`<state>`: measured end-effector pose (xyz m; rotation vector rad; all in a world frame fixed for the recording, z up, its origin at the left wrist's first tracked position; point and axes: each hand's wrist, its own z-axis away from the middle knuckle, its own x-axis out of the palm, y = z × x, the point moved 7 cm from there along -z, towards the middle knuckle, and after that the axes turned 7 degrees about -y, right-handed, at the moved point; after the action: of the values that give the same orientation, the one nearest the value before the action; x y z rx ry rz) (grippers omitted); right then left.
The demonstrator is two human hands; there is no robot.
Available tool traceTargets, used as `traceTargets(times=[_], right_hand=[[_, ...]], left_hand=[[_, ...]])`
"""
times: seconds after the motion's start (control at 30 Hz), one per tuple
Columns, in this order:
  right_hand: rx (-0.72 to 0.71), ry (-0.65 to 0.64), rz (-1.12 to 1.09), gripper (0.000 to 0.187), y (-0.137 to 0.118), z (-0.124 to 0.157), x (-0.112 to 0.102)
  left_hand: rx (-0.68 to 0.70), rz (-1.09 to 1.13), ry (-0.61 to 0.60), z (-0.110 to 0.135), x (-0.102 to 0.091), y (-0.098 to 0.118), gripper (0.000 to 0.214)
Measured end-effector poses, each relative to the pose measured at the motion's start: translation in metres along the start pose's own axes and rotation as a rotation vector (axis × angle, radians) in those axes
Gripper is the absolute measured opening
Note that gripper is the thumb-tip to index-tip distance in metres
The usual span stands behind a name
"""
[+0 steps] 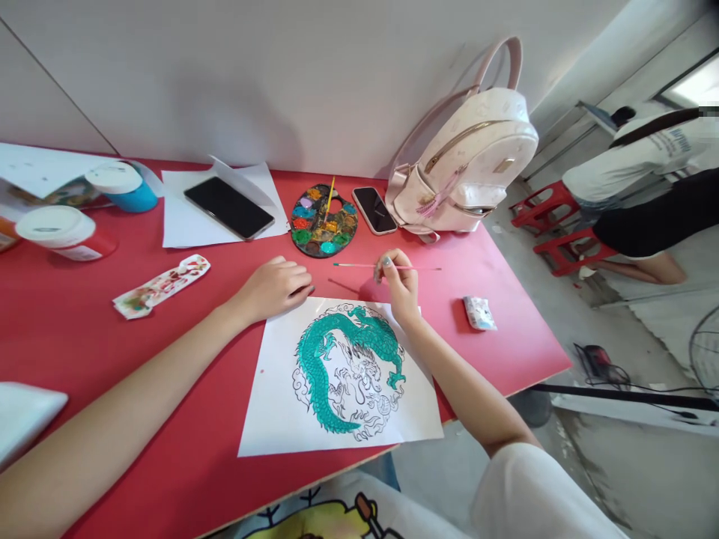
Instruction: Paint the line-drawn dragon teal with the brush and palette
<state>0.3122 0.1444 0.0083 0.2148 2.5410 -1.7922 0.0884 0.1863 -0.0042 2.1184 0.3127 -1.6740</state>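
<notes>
My right hand (pixel 398 283) pinches a thin paintbrush (pixel 359 265), held level above the table beyond the paper, its teal tip pointing left. My left hand (pixel 276 286) holds nothing; it lies palm down with relaxed fingers at the top left corner of the sheet. On that white sheet (pixel 261 419) is a round line drawing of a dragon (pixel 314 359), its body painted teal, its head and the clouds still white. Behind the hands sits a round dark palette (pixel 323 251) with blobs of several colours, and a yellow paintbrush (pixel 330 196) lies across it.
Two phones lie at the back, a larger one (pixel 229 207) on papers and a smaller one (pixel 374 209) beside a pink backpack (pixel 477 161). Paint jars (pixel 59 232) stand left. A small packet (pixel 479 313) sits near the right table edge. People sit on red stools (pixel 547 206) beyond.
</notes>
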Motion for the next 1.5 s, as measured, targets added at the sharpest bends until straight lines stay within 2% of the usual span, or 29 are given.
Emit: traceTargets(times=[0.1,0.23,0.4,0.63,1.5], right_hand=[[0.054,-0.011,-0.079,0.040,0.000,0.000,0.001],[0.103,-0.067,-0.099,0.050,0.002,0.001,0.008],[0.156,-0.234,-0.117,0.060,0.001,0.008,0.027],[0.223,-0.428,-0.064,0.055,-0.003,0.020,0.045],[0.195,-0.469,-0.081,0.051,-0.002,0.022,0.050]], left_hand=[[-0.008,0.001,-0.004,0.000,0.000,0.000,0.038],[-0.008,-0.005,0.010,0.000,-0.001,0.001,0.038],[-0.001,-0.009,0.004,0.000,-0.001,0.002,0.039],[-0.021,0.026,0.013,0.000,-0.001,0.001,0.038],[-0.001,-0.021,0.011,0.000,-0.001,0.002,0.038]])
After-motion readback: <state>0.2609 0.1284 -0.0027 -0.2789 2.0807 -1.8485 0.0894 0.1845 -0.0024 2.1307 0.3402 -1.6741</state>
